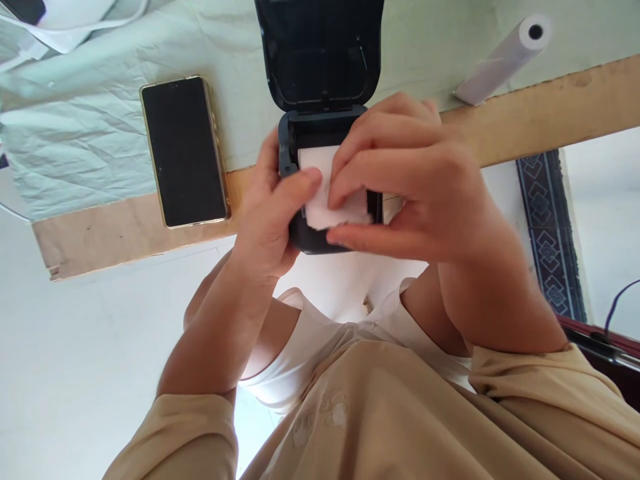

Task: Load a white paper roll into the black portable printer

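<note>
A small black receipt printer (286, 143) is held over the table's front edge, its dark lid (323, 53) swung up and away from me. Inside its bay sits a white paper roll (320, 157), with a ragged loose end toward me. My left hand (273, 207) is wrapped around the printer's left side, its thumb lying over the paper. From the right, my right hand (410, 173) has its curled fingers on the roll and its thumb near the torn end. Those fingers cover the right part of the bay.
Left of the printer lies a phone (185, 150) with a dark screen. A second paper roll (500, 63) rests at the right on the green cloth (235, 60). The table's brown edge (110, 230) runs across. White cables (100, 27) are at upper left.
</note>
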`<control>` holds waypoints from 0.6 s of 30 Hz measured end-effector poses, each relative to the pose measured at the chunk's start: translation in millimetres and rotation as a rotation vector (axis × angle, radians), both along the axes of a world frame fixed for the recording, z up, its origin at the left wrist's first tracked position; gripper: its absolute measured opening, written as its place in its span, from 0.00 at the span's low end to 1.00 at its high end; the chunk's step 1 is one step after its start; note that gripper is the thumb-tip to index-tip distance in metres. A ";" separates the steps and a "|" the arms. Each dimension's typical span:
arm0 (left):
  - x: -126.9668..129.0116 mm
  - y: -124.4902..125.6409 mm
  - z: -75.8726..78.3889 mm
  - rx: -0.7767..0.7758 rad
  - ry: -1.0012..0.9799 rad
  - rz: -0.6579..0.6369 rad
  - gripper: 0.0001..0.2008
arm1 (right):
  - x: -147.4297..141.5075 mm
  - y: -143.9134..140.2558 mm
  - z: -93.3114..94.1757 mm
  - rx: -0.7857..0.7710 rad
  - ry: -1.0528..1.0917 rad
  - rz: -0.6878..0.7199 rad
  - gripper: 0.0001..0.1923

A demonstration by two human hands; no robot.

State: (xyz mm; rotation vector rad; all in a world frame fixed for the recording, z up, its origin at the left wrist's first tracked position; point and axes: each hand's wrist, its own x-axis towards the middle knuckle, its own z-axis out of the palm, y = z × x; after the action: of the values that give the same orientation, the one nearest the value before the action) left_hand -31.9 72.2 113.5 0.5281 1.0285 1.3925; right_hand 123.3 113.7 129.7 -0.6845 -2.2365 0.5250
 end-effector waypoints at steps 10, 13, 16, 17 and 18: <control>-18.5 0.3 -7.6 0.090 0.051 -0.162 0.40 | -0.2 20.6 -27.3 -0.225 0.586 -0.188 0.18; -20.9 1.8 -8.1 0.087 0.023 -0.191 0.47 | -6.3 27.3 -36.1 -0.275 0.603 -0.084 0.19; -21.3 3.4 -9.8 0.072 0.009 -0.177 0.51 | -9.6 33.6 -42.7 -0.306 0.533 -0.165 0.25; -21.0 3.8 -10.8 0.086 0.002 -0.175 0.51 | -9.0 35.5 -45.1 -0.285 0.522 -0.205 0.28; -20.6 4.1 -11.7 0.104 -0.006 -0.172 0.51 | -7.5 37.1 -47.3 -0.271 0.507 -0.245 0.31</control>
State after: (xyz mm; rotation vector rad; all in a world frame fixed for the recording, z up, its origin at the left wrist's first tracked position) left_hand -52.5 76.3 101.8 0.6724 0.8875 1.2978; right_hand 115.8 150.8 82.4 -0.8411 -1.6009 0.7864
